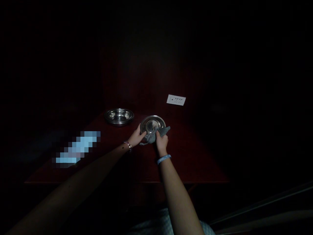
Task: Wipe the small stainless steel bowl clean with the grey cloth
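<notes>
We hold a metal plate point(150, 124) and a grey cloth point(164, 131) at the counter point(193, 160)

The fingers of our left hand point(136, 137) are closed on the plate's left rim, and those of our right hand point(161, 142) are pinched on the cloth, which lies against the plate's near side; we cannot tell if the plate touches the counter. Just left of it stands a stack of metal bowls point(119, 116), and farther back, to the right, is a white socket panel point(176, 100)
</notes>
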`<action>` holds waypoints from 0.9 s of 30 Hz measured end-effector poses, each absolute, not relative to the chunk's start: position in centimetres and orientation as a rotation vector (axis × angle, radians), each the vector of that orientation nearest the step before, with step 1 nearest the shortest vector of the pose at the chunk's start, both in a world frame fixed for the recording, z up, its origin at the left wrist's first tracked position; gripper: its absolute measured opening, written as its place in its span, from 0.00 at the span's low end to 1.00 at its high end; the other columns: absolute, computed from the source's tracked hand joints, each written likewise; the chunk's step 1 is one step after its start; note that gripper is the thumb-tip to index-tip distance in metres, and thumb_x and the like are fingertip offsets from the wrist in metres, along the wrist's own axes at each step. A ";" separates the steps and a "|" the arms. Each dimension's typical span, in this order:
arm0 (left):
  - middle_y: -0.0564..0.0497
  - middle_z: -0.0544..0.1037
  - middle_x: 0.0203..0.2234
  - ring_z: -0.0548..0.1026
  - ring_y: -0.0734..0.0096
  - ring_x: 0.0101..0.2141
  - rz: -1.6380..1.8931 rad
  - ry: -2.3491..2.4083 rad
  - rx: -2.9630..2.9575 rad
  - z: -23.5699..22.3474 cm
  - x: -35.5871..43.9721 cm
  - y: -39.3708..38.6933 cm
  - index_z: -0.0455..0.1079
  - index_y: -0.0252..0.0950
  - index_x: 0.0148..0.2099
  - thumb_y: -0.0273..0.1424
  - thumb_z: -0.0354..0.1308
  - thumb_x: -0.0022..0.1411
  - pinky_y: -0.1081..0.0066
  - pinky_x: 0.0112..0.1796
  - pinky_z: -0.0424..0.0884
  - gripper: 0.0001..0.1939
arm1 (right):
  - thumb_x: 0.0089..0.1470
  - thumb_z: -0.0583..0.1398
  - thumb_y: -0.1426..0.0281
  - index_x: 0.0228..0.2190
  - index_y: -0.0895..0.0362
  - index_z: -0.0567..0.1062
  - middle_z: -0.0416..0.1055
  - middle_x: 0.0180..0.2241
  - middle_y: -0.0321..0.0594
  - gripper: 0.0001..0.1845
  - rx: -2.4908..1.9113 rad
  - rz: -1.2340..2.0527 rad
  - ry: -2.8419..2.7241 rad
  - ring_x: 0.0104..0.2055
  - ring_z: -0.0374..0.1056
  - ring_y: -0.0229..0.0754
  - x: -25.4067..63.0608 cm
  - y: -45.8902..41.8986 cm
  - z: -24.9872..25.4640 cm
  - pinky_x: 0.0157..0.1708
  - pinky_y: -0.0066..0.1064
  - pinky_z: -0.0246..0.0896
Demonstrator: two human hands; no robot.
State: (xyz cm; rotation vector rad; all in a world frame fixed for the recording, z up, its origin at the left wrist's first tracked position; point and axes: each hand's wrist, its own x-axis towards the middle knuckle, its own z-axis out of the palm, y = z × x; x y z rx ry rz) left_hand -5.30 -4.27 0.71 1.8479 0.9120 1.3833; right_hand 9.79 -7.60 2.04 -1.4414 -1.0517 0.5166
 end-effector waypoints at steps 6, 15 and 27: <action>0.41 0.70 0.55 0.63 0.58 0.60 1.380 0.892 1.854 0.6 -5.2 -4.2 0.52 0.32 0.64 0.33 0.53 0.60 0.57 0.61 0.55 0.31 | 0.49 0.61 0.66 0.29 0.62 0.80 0.80 0.31 0.48 0.12 -1.433 0.498 -1.038 0.34 0.77 0.46 10.0 -7.3 1.6 0.32 0.27 0.67; 0.40 0.70 0.56 0.64 0.58 0.59 1.376 0.892 1.855 0.3 -5.2 -3.9 0.55 0.32 0.62 0.33 0.53 0.60 0.57 0.62 0.55 0.29 | 0.50 0.60 0.65 0.29 0.62 0.79 0.80 0.32 0.48 0.13 -1.423 0.531 -1.047 0.35 0.76 0.46 10.0 -7.3 1.4 0.32 0.27 0.66; 0.39 0.67 0.58 0.61 0.57 0.62 1.362 0.858 1.854 0.4 -5.3 -3.9 0.51 0.31 0.64 0.33 0.54 0.60 0.57 0.63 0.53 0.32 | 0.50 0.60 0.64 0.31 0.61 0.79 0.80 0.33 0.48 0.13 -1.399 0.553 -1.027 0.36 0.76 0.46 10.0 -7.2 1.4 0.34 0.29 0.66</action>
